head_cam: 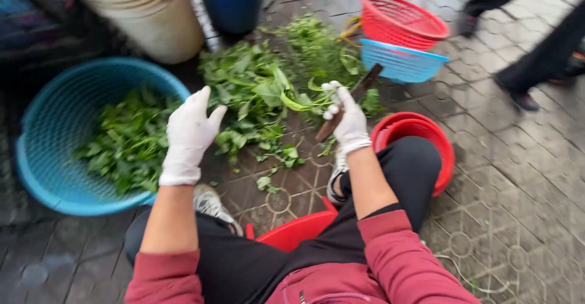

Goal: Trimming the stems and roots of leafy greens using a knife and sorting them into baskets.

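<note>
Knife and greens in right hand

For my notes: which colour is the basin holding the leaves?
Light blue basin, head view.

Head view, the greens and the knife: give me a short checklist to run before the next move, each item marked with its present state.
1. Right hand has a firm grip on the knife: ok, gloved fingers closed round it.
2. Left hand is away from the blade: ok, open and apart from it, holding nothing.
3. Both hands gloved: ok, white gloves on both.
4. Pile of greens within reach: ok, on the paving just ahead of the hands.
5. Blue basket has room for more leaves: ok, only partly filled.
6. Blade edge and which way it faces: cannot tell, blurred.
</note>
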